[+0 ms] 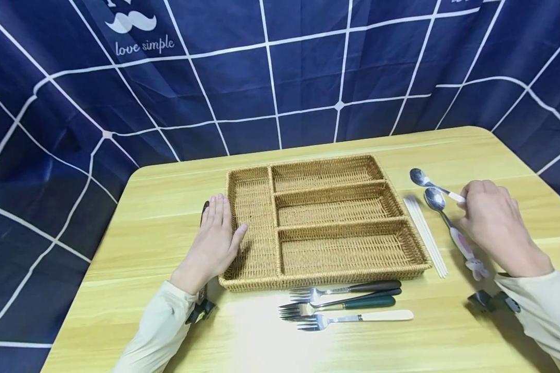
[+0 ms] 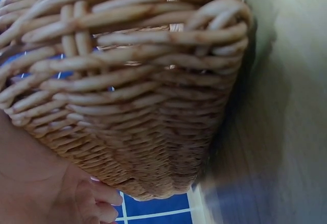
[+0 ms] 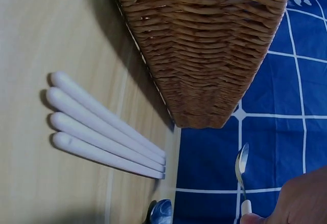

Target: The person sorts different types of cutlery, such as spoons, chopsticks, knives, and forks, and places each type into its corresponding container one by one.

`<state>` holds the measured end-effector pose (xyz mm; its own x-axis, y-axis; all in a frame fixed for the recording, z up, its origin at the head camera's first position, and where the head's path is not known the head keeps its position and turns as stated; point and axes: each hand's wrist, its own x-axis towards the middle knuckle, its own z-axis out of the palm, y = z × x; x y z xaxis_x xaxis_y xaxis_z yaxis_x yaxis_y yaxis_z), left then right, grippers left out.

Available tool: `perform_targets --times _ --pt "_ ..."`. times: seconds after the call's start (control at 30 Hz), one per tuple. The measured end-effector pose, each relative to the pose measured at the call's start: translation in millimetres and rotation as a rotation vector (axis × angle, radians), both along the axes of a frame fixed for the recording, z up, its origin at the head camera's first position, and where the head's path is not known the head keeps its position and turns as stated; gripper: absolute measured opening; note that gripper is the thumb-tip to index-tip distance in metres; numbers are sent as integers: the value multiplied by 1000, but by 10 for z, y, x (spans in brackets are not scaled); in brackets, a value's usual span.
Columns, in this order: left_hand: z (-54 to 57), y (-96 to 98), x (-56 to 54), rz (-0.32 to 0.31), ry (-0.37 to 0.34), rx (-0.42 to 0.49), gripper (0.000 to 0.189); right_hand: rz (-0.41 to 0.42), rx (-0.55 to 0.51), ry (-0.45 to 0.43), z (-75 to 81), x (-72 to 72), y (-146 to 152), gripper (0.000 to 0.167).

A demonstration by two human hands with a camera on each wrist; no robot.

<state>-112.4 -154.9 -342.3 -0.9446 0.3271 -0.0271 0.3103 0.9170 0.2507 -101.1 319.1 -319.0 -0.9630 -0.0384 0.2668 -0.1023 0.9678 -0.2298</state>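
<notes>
The fingers of my left hand (image 1: pixel 213 241) lie straight over the left rim of a woven cutlery basket (image 1: pixel 280 248), which has one long compartment at left and three at right. In the left wrist view, that hand (image 2: pixel 51 188) is against the wicker side. My right hand (image 1: pixel 497 225) grips a spoon (image 1: pixel 420 177) by its white handle, its bowl pointing away left. In the right wrist view, the spoon (image 3: pixel 242 165) is raised off the table. Close by lies a second spoon (image 1: pixel 459 238) with a rabbit-shaped handle end. White chopsticks (image 1: pixel 427 235) lie along the basket's right side.
In front of the basket, several forks (image 1: pixel 317 295) lie side by side, with dark, green and white handles. A dark object (image 1: pixel 205 208), mostly hidden, shows beside my left hand. Blue gridded cloth (image 1: pixel 238 77) hangs behind the wooden table (image 1: pixel 168 191).
</notes>
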Motion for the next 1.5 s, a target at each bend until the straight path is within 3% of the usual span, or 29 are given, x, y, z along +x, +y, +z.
perform_targets --times 0.47,0.8,1.27,1.5 --pt "-1 2 -4 0 -5 5 71 28 -12 -18 40 -48 -108 19" --pt "-28 9 -23 0 15 -10 69 20 -13 -66 86 -59 -173 27" --pt "-41 4 -24 -5 37 -22 65 73 -12 -51 77 -47 -254 26" --pt "-44 4 -27 -4 45 -24 65 99 -7 2 54 -41 -304 28"
